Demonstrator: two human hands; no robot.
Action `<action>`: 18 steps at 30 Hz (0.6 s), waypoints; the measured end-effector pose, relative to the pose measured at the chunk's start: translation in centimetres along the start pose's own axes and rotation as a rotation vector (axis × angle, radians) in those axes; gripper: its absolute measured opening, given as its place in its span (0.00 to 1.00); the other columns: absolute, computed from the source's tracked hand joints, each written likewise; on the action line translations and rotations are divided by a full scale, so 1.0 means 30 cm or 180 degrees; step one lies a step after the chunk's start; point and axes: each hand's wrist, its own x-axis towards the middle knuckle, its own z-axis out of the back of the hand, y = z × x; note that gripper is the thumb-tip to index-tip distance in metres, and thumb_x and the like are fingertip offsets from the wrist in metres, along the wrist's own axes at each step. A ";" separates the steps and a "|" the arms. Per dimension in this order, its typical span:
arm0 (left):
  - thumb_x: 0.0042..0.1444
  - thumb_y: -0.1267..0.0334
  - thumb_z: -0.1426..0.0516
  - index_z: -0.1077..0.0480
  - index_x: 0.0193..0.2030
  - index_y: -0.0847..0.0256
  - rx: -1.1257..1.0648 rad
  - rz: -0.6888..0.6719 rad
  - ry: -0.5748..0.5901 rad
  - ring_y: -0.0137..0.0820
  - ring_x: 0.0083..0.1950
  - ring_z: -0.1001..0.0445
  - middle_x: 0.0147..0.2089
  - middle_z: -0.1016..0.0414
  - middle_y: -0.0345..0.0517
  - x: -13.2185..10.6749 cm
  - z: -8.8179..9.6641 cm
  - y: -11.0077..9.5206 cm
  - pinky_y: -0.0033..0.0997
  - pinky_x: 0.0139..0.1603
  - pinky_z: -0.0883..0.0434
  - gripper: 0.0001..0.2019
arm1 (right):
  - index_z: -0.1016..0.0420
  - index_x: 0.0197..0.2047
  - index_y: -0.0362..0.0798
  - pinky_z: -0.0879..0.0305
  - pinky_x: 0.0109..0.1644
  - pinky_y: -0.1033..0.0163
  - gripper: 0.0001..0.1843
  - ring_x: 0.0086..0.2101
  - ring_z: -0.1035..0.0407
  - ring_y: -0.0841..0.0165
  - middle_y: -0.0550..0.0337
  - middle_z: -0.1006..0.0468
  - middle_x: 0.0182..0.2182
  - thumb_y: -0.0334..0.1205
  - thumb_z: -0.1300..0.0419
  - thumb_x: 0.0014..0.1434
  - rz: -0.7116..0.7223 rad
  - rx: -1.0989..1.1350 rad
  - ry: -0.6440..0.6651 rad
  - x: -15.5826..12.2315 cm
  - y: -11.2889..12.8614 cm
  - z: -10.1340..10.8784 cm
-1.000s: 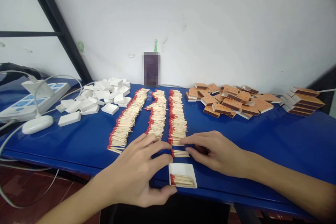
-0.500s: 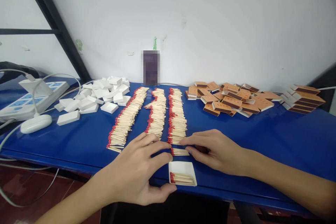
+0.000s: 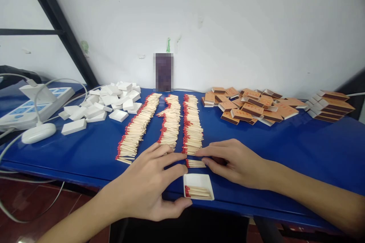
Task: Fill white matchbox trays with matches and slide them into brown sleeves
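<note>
- Left hand (image 3: 151,182) is spread, palm down, its fingers parted and not closed around anything; the thumb tip lies at the near left corner of a white tray (image 3: 197,179), and whether it presses there is hard to tell.
- Its forefinger and middle finger reach rightward, their tips just beside the red heads of a short batch of matches (image 3: 195,163) on the blue tabletop (image 3: 242,133).
- Right hand (image 3: 241,165) comes in from the other side, loosely bent and with nothing enclosed in it; its thumb tip is at the plain ends of that short batch, its forefinger tip at the near end of the right-hand match row (image 3: 192,125).
- So the short batch lies between the two hands, heads to the left, just beyond the tray and just short of the right-hand row.
- Inside the tray, a few loose matches (image 3: 197,192) rest along the near side, heads also to the left.
- Farther left run the middle match row (image 3: 171,121) and the slanting left match row (image 3: 139,127); the left hand hides the near end of the middle one.
- Beyond them, a heap of white trays (image 3: 110,100) stands at left, with a pile of orange matchbox sleeves (image 3: 252,106) and a neat stack of matchboxes (image 3: 327,106) at right.
</note>
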 end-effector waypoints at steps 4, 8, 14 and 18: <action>0.56 0.52 0.39 0.25 0.47 0.59 0.0014 0.0001 -0.0005 0.46 0.53 0.25 0.54 0.21 0.49 0.005 0.001 0.000 0.48 0.54 0.29 0.16 | 0.21 0.49 0.45 0.41 0.27 0.69 0.14 0.23 0.33 0.74 0.59 0.22 0.27 0.36 0.48 0.70 -0.0067 -0.0017 0.0037 0.004 0.001 0.000; 0.57 0.51 0.39 0.25 0.47 0.59 0.0031 -0.0003 0.0020 0.47 0.52 0.24 0.55 0.21 0.51 0.004 0.002 0.001 0.49 0.54 0.28 0.17 | 0.21 0.49 0.46 0.40 0.28 0.69 0.15 0.24 0.32 0.73 0.59 0.22 0.28 0.37 0.48 0.70 -0.0147 -0.0052 0.0065 0.005 0.001 0.001; 0.57 0.51 0.38 0.25 0.48 0.60 0.0031 0.0009 0.0069 0.47 0.52 0.24 0.55 0.22 0.52 0.003 0.007 -0.004 0.50 0.55 0.28 0.17 | 0.21 0.50 0.45 0.41 0.28 0.69 0.15 0.24 0.32 0.73 0.60 0.23 0.28 0.37 0.48 0.70 -0.0143 -0.0041 0.0053 0.005 0.003 0.001; 0.57 0.51 0.38 0.26 0.47 0.59 0.0035 0.0030 0.0087 0.47 0.53 0.25 0.56 0.22 0.51 0.008 0.005 -0.005 0.50 0.56 0.28 0.17 | 0.21 0.51 0.44 0.40 0.28 0.68 0.15 0.24 0.31 0.72 0.59 0.22 0.28 0.36 0.47 0.69 -0.0192 -0.0056 0.0080 0.005 0.004 0.001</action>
